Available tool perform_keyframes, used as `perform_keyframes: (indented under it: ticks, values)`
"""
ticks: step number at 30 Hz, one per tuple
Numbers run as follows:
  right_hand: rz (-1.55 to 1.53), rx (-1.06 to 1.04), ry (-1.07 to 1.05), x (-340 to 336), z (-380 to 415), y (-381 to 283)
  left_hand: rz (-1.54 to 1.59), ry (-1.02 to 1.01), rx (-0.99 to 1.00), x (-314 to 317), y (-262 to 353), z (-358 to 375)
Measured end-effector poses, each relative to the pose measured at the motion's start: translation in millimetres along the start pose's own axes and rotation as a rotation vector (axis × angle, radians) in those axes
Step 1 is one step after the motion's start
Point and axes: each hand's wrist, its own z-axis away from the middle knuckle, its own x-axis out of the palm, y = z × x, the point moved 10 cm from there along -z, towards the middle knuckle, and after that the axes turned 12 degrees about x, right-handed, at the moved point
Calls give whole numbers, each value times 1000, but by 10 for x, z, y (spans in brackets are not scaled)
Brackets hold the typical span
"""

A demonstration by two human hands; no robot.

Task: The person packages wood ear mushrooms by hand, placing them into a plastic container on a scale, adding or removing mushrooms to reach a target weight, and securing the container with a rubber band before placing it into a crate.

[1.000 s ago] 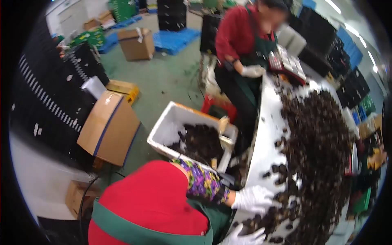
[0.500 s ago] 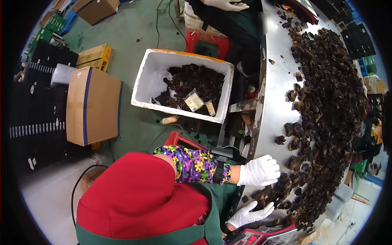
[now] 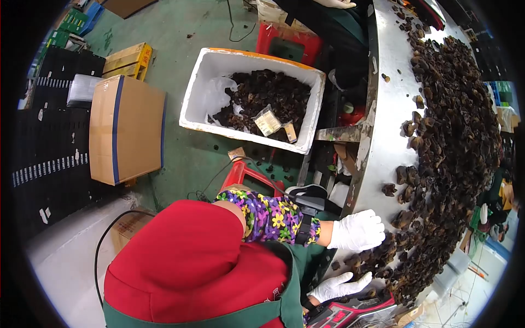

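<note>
My left hand point(image 3: 358, 230), in a white glove, is held over the metal table's near edge with its fingers curled in. What it holds, if anything, is hidden. Below it in the view, my right hand point(image 3: 340, 287), also gloved in white, has thumb and fingers apart and nothing visible between them. It is close to a red weighing scale point(image 3: 350, 312) and the edge of a spread of dark brown, wrinkled pieces point(image 3: 454, 142) that look like dried mushrooms. Several of these pieces lie just beyond both hands.
A white foam box point(image 3: 191, 98) on the floor side holds similar dark pieces and small packets. Near it are a red stool point(image 3: 236, 174) and a cardboard box point(image 3: 128, 131). Across the top, another person's gloved hand point(image 3: 336, 3) shows beside the metal table point(image 3: 385, 136).
My view has shifted, so the table and foam box appear farther right and higher. My left hand stays curled and my right hand stays open. The other person's hand is now mostly cut off.
</note>
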Motion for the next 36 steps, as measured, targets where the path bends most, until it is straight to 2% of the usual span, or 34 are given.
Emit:
perform_keyframes:
  ticks: [8,10,14,16,18,20,24,30,32,33,36]
  values:
    - [-65,39,15,-6,19,111,18,-22,4,-2,-8,-17]
    - [-71,40,5,-11,18,56,-7,-134,37,92,3,-16]
    - [-70,40,11,-49,17,12,-34,-52,87,-5,22,-41]
    - [-81,39,35,-75,21,-17,50,-98,40,63,-41,-47]
    - [-61,47,54,-95,27,-19,55,14,85,-9,-15,-26]
    - [-65,78,72,-97,37,24,30,-44,68,16,-13,-43]
    - [-112,86,99,-153,33,19,91,64,32,-2,-56,-19]
    - [-236,184,46,-112,109,121,84,-6,-13,35,-11,-60]
    - [-253,189,39,-109,202,150,88,-93,-18,42,55,-84]
    - [-258,191,42,-141,260,162,180,-208,-50,157,17,-40]
    - [-305,142,63,-189,421,266,272,-458,156,185,353,67]
